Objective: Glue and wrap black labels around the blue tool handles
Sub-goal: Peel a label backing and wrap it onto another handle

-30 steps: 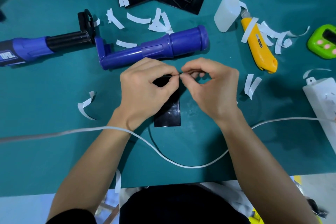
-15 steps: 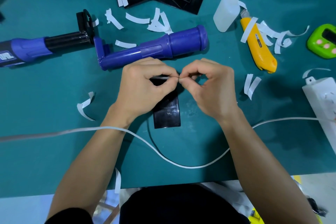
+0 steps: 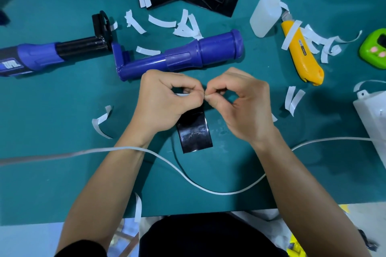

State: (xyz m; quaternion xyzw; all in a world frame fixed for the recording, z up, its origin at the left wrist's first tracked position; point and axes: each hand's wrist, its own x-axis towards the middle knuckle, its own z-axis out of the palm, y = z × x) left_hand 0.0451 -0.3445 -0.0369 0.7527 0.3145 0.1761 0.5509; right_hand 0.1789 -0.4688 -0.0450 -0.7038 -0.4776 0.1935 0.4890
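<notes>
One glossy, scuffed black label [image 3: 194, 131]

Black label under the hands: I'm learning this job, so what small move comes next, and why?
Probably peel the white backing off. The left hand and right hand both pinch the black label at its top edge, where a white sliver shows. Peeled white strips lie about, and the blue handle lies bare beyond.

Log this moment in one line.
left hand pinches black label | right hand pinches same edge | blue handle bare, untouched
</notes>
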